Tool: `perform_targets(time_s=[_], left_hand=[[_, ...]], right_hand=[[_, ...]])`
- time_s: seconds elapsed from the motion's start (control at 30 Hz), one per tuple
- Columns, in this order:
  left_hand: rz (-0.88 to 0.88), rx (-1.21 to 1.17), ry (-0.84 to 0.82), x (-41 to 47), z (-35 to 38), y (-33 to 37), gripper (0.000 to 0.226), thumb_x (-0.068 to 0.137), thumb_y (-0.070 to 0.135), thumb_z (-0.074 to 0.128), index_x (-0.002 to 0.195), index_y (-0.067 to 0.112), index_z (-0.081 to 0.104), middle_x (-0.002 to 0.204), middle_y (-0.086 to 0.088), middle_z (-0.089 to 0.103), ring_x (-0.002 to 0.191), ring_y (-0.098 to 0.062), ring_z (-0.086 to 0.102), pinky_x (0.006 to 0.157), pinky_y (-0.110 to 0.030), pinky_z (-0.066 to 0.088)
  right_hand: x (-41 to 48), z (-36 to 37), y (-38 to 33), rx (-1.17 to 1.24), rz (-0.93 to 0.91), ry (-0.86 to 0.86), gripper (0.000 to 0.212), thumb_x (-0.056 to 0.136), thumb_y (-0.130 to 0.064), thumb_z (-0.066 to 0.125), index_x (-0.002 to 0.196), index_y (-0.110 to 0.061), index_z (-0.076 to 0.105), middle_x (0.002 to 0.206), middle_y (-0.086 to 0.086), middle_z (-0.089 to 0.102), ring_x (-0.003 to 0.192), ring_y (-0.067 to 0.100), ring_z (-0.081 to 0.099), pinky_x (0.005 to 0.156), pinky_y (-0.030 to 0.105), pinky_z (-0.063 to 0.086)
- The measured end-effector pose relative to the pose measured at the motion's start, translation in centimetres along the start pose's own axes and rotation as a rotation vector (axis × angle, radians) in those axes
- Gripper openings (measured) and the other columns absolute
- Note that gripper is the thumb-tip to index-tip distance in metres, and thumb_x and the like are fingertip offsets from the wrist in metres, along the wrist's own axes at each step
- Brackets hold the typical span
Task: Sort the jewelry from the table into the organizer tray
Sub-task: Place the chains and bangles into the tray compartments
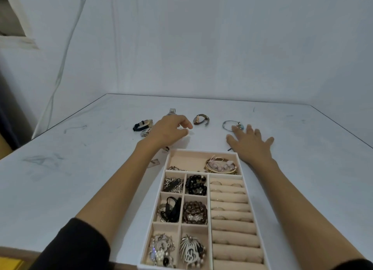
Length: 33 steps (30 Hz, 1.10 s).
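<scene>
With the black watch [142, 125] at its left and the brown watch [201, 119] at its right, your left hand [169, 129], loosely curled and seemingly empty, could knock either aside, while the wire bangle [230, 125] may skid from your right hand's [250, 144] spread fingertips, farther from the tray [203, 151].

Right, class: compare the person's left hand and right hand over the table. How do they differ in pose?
The left hand has its fingers curled downward; the right hand has straight, spread fingers. The left hand sits between the black-strap watch and the brown-strap watch; the right hand's forefinger reaches the silver hoop bracelet. Both stretch past the organizer tray, and neither plainly holds anything.
</scene>
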<state>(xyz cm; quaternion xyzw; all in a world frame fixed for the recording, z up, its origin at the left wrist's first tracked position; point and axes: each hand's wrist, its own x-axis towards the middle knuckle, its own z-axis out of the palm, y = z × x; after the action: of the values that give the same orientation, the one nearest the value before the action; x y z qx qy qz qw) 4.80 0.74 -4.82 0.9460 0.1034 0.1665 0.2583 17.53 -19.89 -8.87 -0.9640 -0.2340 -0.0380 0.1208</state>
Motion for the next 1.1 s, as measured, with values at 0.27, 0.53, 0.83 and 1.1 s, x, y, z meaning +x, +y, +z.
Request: perform_targets(time_s=[0.27,0.53,0.83,1.1], left_hand=[[-0.024,-0.030,-0.087,0.4,1.9,0.0,0.019,0.088,0.016,0.056,0.101,0.026,0.066,0.100,0.012,0.058,0.104,-0.016,0.055,0.090,-0.035,0.046],[0.044,-0.012,-0.133,-0.4,2.3,0.8,0.022,0.093,0.023,0.054,0.112,0.022,0.066,0.114,-0.004,0.059,0.108,-0.020,0.052,0.095,-0.035,0.042],[0.099,-0.065,-0.131,-2.9,0.1,-1.3,0.037,0.101,0.032,0.042,0.135,0.022,0.052,0.146,0.005,0.042,0.138,-0.009,0.030,0.110,-0.026,0.022],[0.124,0.084,-0.156,-7.1,-1.1,-5.9,0.075,0.087,0.072,0.026,0.142,0.024,0.043,0.152,0.012,0.031,0.144,-0.001,0.015,0.117,-0.023,0.014]], right_hand=[[-0.1,-0.2,0.4,0.266,-0.026,0.226,0.026,0.088,-0.049,0.056,0.087,-0.023,0.054,0.094,-0.007,0.057,0.099,0.019,0.054,0.102,0.051,0.028],[-0.3,-0.9,-0.2,0.193,-0.065,0.318,0.040,0.081,-0.046,0.062,0.111,-0.020,0.057,0.104,0.001,0.061,0.103,0.024,0.053,0.086,0.037,0.032],[-1.0,-1.7,-0.8,0.051,-0.106,0.185,0.075,0.070,-0.049,0.033,0.138,-0.021,0.045,0.123,0.008,0.055,0.117,0.026,0.045,0.090,0.038,0.036],[-0.8,-1.4,-0.6,0.006,-0.110,0.172,0.054,0.094,-0.049,0.041,0.139,-0.019,0.046,0.132,0.009,0.049,0.124,0.026,0.039,0.095,0.040,0.033]])
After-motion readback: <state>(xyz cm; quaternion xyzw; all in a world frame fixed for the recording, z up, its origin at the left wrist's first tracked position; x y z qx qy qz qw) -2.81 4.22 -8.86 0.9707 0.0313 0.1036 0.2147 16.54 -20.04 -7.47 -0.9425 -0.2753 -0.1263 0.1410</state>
